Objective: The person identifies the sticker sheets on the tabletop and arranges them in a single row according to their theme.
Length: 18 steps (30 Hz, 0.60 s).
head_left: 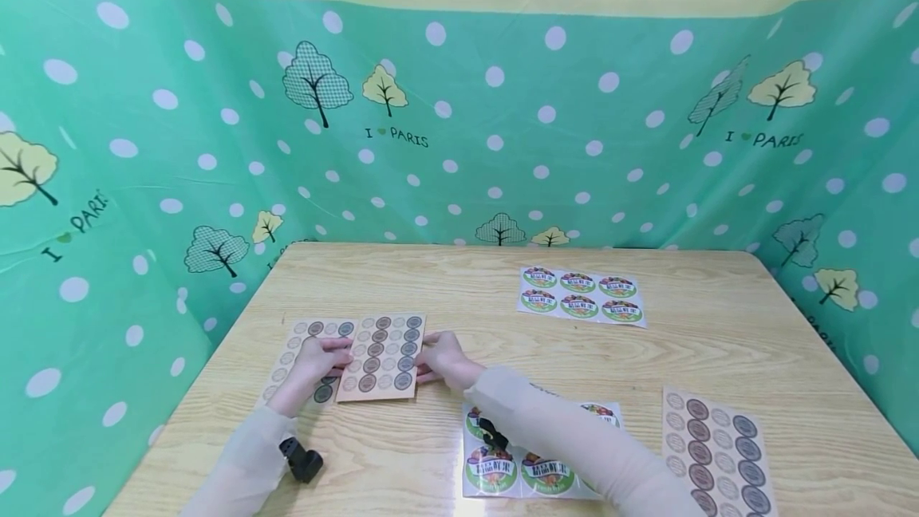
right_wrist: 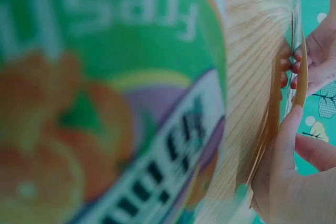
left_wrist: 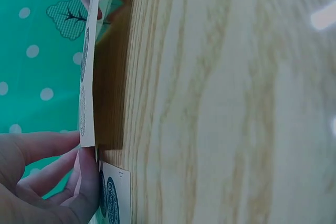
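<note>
A tan sheet of round stickers [head_left: 382,356] is held by both hands, lifted a little over the table with its shadow below. My left hand [head_left: 310,369] pinches its left edge between thumb and fingers. On the opposite edge, my right hand [head_left: 447,359] grips the sheet, its thumb [right_wrist: 289,135] on the near face. Beneath the left hand lies another tan sticker sheet [head_left: 285,359], partly covered by the hand and the held sheet. A white sheet of fruit stickers [head_left: 491,469] lies under the right forearm, which hides part of it.
Farther back on the wooden table [head_left: 431,278] lies a second fruit sticker sheet [head_left: 580,296]. At the front right is a third tan sticker sheet [head_left: 718,453]. A green dotted curtain [head_left: 495,118] hangs behind and beside the table.
</note>
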{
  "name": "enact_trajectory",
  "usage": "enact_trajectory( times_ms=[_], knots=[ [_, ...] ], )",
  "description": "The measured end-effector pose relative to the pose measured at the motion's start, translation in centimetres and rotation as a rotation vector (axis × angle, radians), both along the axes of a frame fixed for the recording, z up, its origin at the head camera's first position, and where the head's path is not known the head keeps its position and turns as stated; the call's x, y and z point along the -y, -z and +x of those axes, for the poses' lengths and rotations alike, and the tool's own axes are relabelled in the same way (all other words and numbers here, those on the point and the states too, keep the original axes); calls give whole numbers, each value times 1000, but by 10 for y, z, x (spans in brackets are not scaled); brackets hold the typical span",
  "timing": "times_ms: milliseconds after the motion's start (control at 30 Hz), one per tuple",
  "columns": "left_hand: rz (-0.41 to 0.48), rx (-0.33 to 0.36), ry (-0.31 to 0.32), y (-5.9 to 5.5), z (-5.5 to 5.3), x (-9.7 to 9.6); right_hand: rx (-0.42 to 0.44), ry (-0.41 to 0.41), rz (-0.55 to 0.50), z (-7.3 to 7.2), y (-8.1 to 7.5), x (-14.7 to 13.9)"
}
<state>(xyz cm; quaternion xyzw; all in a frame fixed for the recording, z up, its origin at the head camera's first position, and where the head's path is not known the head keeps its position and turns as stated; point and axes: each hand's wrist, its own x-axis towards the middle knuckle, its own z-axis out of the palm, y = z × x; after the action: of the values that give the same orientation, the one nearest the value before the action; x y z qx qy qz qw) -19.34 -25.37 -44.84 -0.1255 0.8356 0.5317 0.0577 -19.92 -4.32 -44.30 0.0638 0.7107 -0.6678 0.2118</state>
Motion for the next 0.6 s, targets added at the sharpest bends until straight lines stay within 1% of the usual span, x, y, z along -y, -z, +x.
enact_trajectory(
  times_ms=[167,333,433,600],
  knots=[
    [-65,13,-17,2,-2,-1,-15,-3,32,2,0,1],
    [-102,21,-26,1,-1,-4,-31,-2,47,3,1,1],
    [-125,15,-19,0,0,-5,-34,3,59,4,1,1],
    [-159,1,-7,-2,1,-7,-64,5,79,4,3,2]
  ],
)
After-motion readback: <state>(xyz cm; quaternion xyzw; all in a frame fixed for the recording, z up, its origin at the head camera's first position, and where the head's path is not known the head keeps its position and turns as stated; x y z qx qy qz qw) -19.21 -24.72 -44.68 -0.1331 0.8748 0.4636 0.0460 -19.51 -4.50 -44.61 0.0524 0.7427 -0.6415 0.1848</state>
